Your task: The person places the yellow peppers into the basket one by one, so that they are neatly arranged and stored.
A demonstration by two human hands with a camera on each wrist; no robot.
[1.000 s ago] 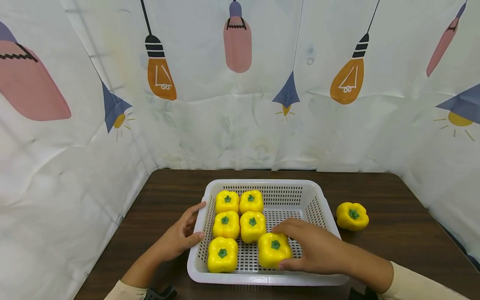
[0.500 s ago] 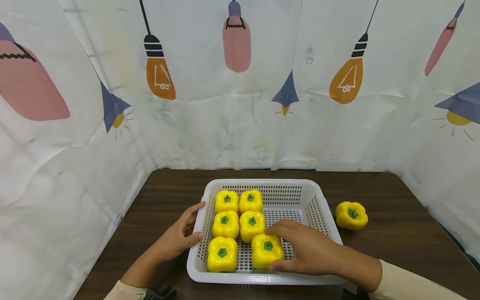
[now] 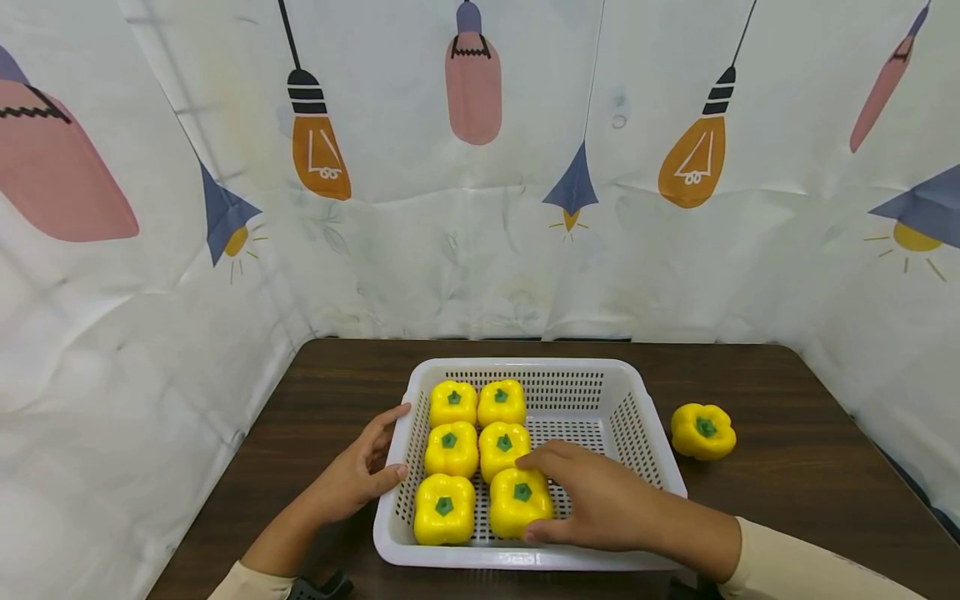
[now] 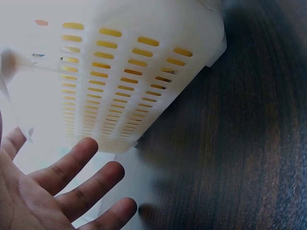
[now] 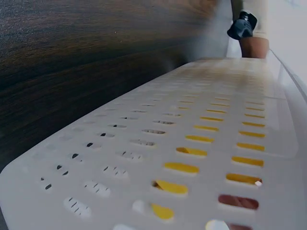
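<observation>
A white perforated basket (image 3: pixel 540 557) holds several yellow bell peppers with green stems. At its front middle, my right hand (image 3: pixel 603 500) grips a yellow bell pepper (image 3: pixel 512 515) from the right, fingers behind and thumb in front. This pepper stands upright beside the front-left pepper (image 3: pixel 442 521), a small gap between them. My left hand (image 3: pixel 358 473) is at the basket's left side, fingertip and thumb tip at the rim. In the left wrist view, the left fingers (image 4: pixel 93 179) spread loosely below the slotted wall (image 4: pixel 158 24). In the right wrist view the basket wall (image 5: pixel 144 115) hides the right hand's grip.
One more yellow bell pepper (image 3: pixel 703 432) lies tilted on the dark wooden table (image 3: pixel 780 400), right of the basket. Behind and at both sides hangs a white cloth (image 3: pixel 465 250) printed with lamps and bulbs.
My right hand has slid leftward along the basket's front, bringing its bell pepper closer to the front-left one. The left hand stays at the rim.
</observation>
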